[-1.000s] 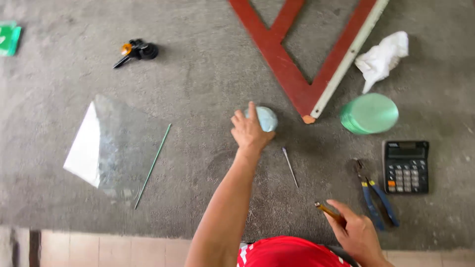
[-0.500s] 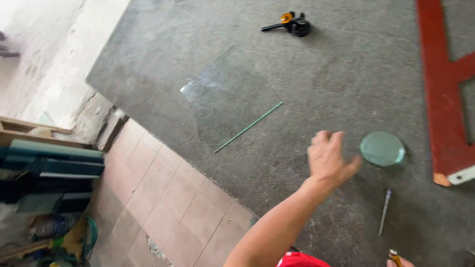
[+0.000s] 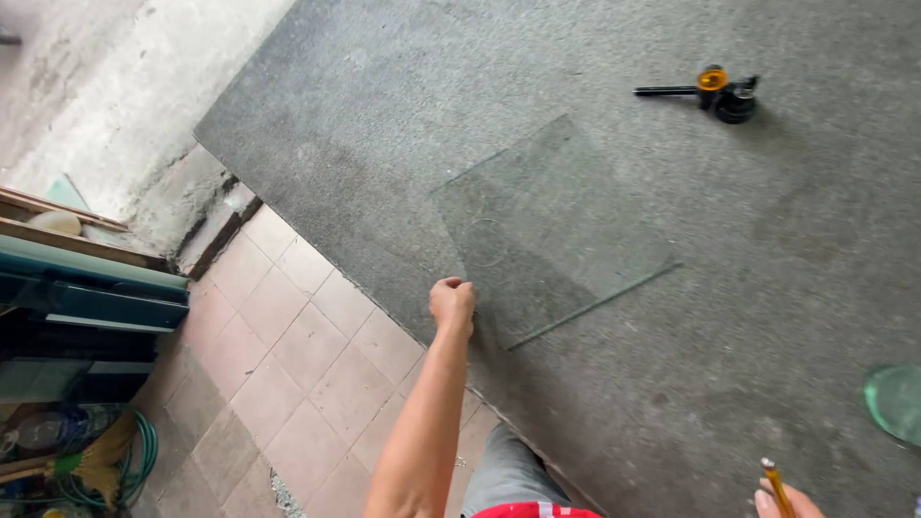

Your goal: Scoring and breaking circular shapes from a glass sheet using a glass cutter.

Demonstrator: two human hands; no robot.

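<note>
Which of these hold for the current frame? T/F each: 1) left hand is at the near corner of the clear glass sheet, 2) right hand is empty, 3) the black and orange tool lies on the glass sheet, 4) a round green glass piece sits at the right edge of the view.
1) True. The left hand, closed into a fist, is at the near corner of the glass sheet.
2) False. The right hand holds a slim yellow-handled tool.
3) False. The black and orange tool lies on the grey mat, apart from the sheet.
4) True. The round green glass piece is cut off by the right edge.
</note>
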